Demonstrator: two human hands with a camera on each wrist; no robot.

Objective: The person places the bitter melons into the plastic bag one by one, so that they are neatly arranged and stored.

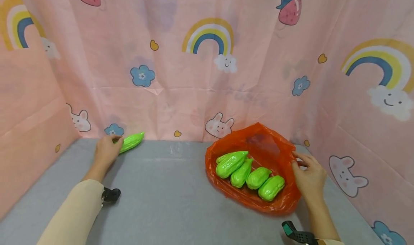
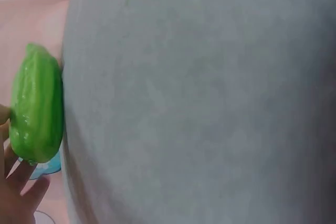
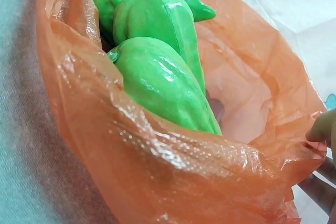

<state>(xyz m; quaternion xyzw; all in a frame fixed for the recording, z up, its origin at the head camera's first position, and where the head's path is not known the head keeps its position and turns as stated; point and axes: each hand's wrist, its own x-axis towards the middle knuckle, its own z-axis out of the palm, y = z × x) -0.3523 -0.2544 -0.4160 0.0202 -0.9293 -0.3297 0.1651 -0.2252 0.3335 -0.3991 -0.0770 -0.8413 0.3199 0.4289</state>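
Note:
At the back left of the table, my left hand [image 1: 108,149] grips the near end of a bright green ribbed gourd [image 1: 132,143], whose pointed tip faces away to the right. The left wrist view shows the same gourd [image 2: 37,106] with fingertips at its lower end. On the right, an orange-red plastic bag [image 1: 223,193] lies with its mouth wide. Several glossy green gourds [image 1: 240,173] rest inside it, partly hidden by the bag wall in the right wrist view. My right hand [image 1: 309,175] pinches the bag's right rim between thumb and fingers.
A grey cloth covers the table [image 1: 168,202]. Pink printed curtains [image 1: 174,105] rise along the back and both sides, close behind the bag and the left gourd. A black strap device [image 1: 110,195] sits on the left wrist, another [image 1: 299,234] on the right.

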